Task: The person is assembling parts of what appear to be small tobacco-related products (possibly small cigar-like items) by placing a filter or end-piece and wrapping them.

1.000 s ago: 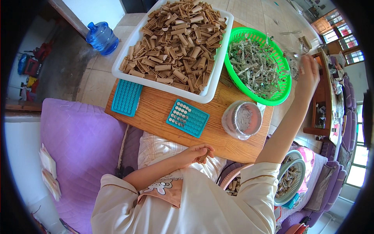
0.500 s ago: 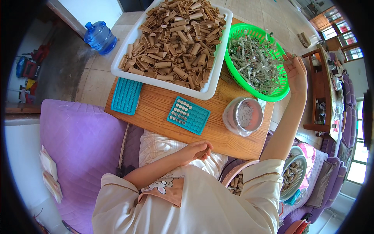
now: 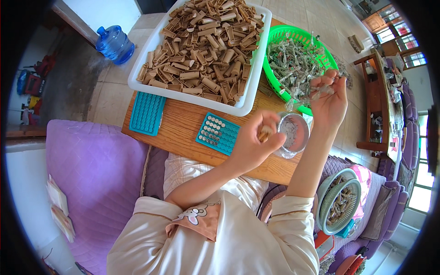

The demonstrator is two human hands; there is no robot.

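Note:
Curled around a small tan piece [image 3: 264, 134] is my left hand [image 3: 254, 145], held above the table between the teal tray and the clear tub. My right hand [image 3: 331, 98] is at the near right rim of the green basket [image 3: 274, 81], its fingers bent around some clear plastic pieces [image 3: 319, 90]. A heap of similar thin, clear pieces [image 3: 293, 59] fills that basket. The round clear tub [image 3: 300, 147] holds pale, flat bits and sits below my right hand. Small silvery discs occupy several cups of the teal tray [image 3: 225, 142], partly covered by my left hand.
A large white bin [image 3: 133, 82] heaped with brown half-tube pieces [image 3: 201, 59] takes up the far side of the wooden table [image 3: 178, 121]. Another teal tray [image 3: 147, 113] lies at the left. Nested baskets [image 3: 324, 208] stand by my right elbow; a blue water jug [image 3: 115, 44] is on the floor.
My left hand has risen from my lap to above the table, holding the tan piece. My right hand has come inward from the basket's outer side, with clear plastic pieces in its fingers.

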